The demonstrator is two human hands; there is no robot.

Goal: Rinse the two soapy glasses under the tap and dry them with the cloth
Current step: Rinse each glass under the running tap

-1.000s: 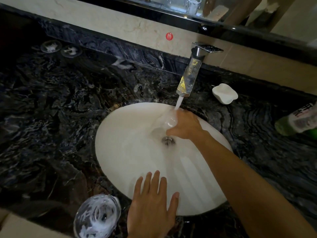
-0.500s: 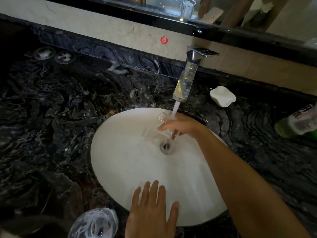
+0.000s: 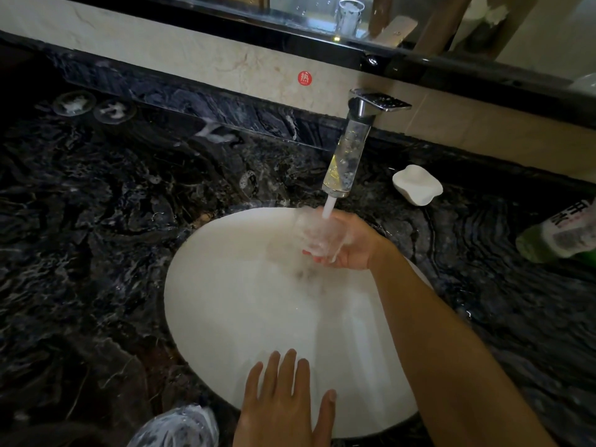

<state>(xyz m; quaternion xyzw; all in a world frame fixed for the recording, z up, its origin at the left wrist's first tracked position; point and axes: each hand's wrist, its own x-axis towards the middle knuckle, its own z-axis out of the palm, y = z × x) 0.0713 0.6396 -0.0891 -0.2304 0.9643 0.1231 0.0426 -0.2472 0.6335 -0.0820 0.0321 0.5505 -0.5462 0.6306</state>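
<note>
Black, white-veined marble counter [image 3: 96, 253] across nearly the whole view, glossy and wet. Sunk into it, an oval white sink basin [image 3: 242, 317]. Reaching in from the lower right, a bare forearm ending in the right hand [image 3: 351, 246], palm turned upward, fingers and thumb curled round a clear glass [image 3: 319, 237] and gripping it over the far part of the basin. At the bottom edge, the left hand [image 3: 283, 404], flat over the near rim of the basin, fingers straight and slightly spread, holding nothing; touching the rim or hovering cannot be told. Behind the basin, a chrome tap [image 3: 346, 156] with a flat lever on top, leaning out over the bowl. Just left of the left hand, a second glass [image 3: 180, 429] on the counter, coated in white suds and partly cut off by the frame edge. At the right edge, a green bottle [image 3: 554, 237] with a white label. Right of the tap, an empty white soap dish [image 3: 417, 185]. Held glass directly beneath the spout, with the white water stream [image 3: 329, 208] striking its top; outline blurred by water and foam. Far left, side by side, two round foam-smeared discs [image 3: 74, 103]. On the beige wall tile, a small red round sticker [image 3: 304, 78].
</note>
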